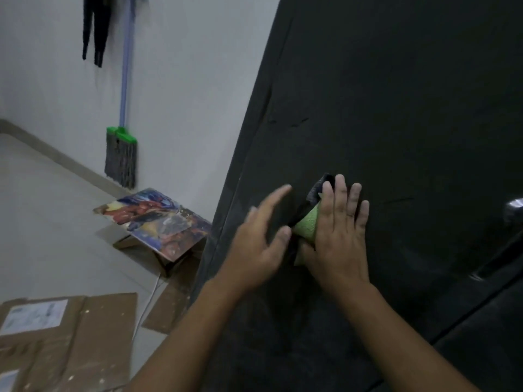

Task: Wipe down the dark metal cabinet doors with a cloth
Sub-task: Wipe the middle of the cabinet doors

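Observation:
The dark metal cabinet door [396,94] fills the right half of the view. My right hand [339,233] lies flat on it with straight fingers, pressing a green and dark cloth [307,223] against the door. The cloth pokes out at the hand's left side. My left hand [260,239] is just left of the cloth, fingers spread and relaxed, its thumb tip touching the cloth's edge. It holds nothing.
A shiny handle [513,207] shows on the door's right edge. A mop [121,154] with a purple pole leans on the white wall. A colourful printed board [154,222] rests on a cardboard box beside the cabinet. Flattened cardboard [65,340] covers the floor at lower left.

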`<state>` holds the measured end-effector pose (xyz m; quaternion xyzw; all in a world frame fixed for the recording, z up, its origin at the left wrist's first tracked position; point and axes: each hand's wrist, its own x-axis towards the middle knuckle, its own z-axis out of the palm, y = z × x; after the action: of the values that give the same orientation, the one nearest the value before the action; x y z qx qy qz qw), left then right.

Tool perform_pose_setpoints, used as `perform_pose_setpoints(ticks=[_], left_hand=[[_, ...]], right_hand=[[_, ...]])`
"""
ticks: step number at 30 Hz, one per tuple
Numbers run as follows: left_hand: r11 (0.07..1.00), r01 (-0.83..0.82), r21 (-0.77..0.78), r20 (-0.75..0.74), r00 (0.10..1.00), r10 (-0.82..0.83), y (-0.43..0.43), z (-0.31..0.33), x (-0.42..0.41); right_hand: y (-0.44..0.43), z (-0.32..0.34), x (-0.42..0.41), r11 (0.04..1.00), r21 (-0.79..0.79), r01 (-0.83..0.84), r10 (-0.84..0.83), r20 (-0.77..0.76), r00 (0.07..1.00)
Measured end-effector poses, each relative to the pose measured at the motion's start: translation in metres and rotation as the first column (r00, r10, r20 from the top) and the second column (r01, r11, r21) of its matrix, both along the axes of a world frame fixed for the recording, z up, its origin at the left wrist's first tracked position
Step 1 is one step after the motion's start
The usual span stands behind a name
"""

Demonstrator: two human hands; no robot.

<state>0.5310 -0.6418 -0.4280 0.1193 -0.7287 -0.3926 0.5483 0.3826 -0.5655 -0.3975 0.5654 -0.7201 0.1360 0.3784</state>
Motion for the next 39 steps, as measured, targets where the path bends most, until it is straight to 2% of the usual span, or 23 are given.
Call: perform_pose_setpoints(ticks=[1, 2, 3, 4, 6, 8, 14, 17, 19, 21, 24, 26, 28, 31, 33, 35, 36, 39], left_hand=[[0.988, -0.155, 0.025, -0.072, 0.985, 0.156, -0.018, -0.007, 0.006], [0.952, -0.284, 0.113, -0.106, 0.949, 0.296, -0.036, -0.014, 0.011], [0.902, -0.355, 0.245, -0.097, 0.917, 0.387, -0.053, -0.020, 0.016], [0.856, -0.348, 0.382, -0.071, 0.913, 0.403, -0.068, -0.026, 0.019], [0.804, -0.122, 0.582, -0.118, 0.966, 0.231, -0.085, -0.037, 0.017], [0.761, 0.080, 0.644, -0.236, 0.967, 0.097, -0.092, -0.046, 0.012], [0.557, 0.277, 0.783, -0.333, 0.943, -0.001, -0.104, -0.061, 0.028], [0.564, 0.245, 0.789, -0.294, 0.956, -0.005, -0.103, -0.072, 0.035], [0.586, 0.235, 0.775, -0.279, 0.960, -0.016, -0.101, -0.077, 0.033], [0.587, 0.239, 0.773, -0.282, 0.959, -0.019, -0.099, -0.074, 0.032], [0.620, 0.244, 0.745, -0.283, 0.958, -0.038, -0.099, -0.074, 0.027], [0.665, 0.224, 0.712, -0.275, 0.961, -0.029, -0.096, -0.072, 0.024], [0.733, 0.189, 0.653, -0.259, 0.966, -0.019, -0.093, -0.071, 0.021], [0.776, 0.166, 0.609, -0.237, 0.971, -0.021, -0.088, -0.072, 0.018], [0.823, 0.077, 0.562, -0.123, 0.992, -0.009, -0.086, -0.072, 0.016], [0.887, -0.104, 0.450, 0.074, 0.994, 0.079, -0.078, -0.065, 0.014], [0.909, -0.189, 0.372, 0.146, 0.979, 0.144, -0.073, -0.060, 0.011], [0.937, -0.283, 0.207, 0.188, 0.951, 0.246, -0.057, -0.041, 0.001]], right_hand=[[-0.007, 0.002, 0.002, 1.000, -0.016, -0.025, 0.025, -0.016, 1.000], [-0.013, 0.003, 0.005, 0.998, -0.035, -0.056, 0.055, -0.031, 0.998], [-0.021, 0.003, 0.009, 0.996, -0.047, -0.082, 0.080, -0.050, 0.996], [-0.029, 0.003, 0.013, 0.994, -0.041, -0.100, 0.097, -0.075, 0.992], [-0.047, 0.002, 0.025, 0.993, 0.020, -0.118, 0.120, -0.156, 0.980], [-0.066, -0.003, 0.037, 0.986, 0.106, -0.129, 0.153, -0.257, 0.954], [-0.099, -0.041, 0.053, 0.897, 0.416, -0.152, 0.335, -0.413, 0.847], [-0.099, -0.053, 0.057, 0.833, 0.542, -0.110, 0.395, -0.444, 0.804], [-0.099, -0.044, 0.059, 0.829, 0.547, -0.114, 0.412, -0.461, 0.786], [-0.098, -0.021, 0.058, 0.885, 0.437, -0.162, 0.372, -0.452, 0.811], [-0.091, 0.022, 0.051, 0.973, 0.146, -0.179, 0.222, -0.380, 0.898], [-0.085, 0.031, 0.048, 0.983, 0.086, -0.164, 0.184, -0.355, 0.917], [-0.080, 0.020, 0.047, 0.968, 0.183, -0.171, 0.231, -0.389, 0.892], [-0.072, -0.003, 0.038, 0.875, 0.472, -0.108, 0.357, -0.479, 0.802], [-0.064, 0.001, 0.034, 0.841, 0.537, -0.065, 0.381, -0.503, 0.776], [-0.053, 0.018, 0.029, 0.890, 0.443, -0.103, 0.339, -0.495, 0.800], [-0.045, 0.028, 0.024, 0.931, 0.342, -0.124, 0.285, -0.473, 0.834], [-0.009, 0.043, -0.001, 0.994, 0.053, -0.099, 0.112, -0.363, 0.925]])
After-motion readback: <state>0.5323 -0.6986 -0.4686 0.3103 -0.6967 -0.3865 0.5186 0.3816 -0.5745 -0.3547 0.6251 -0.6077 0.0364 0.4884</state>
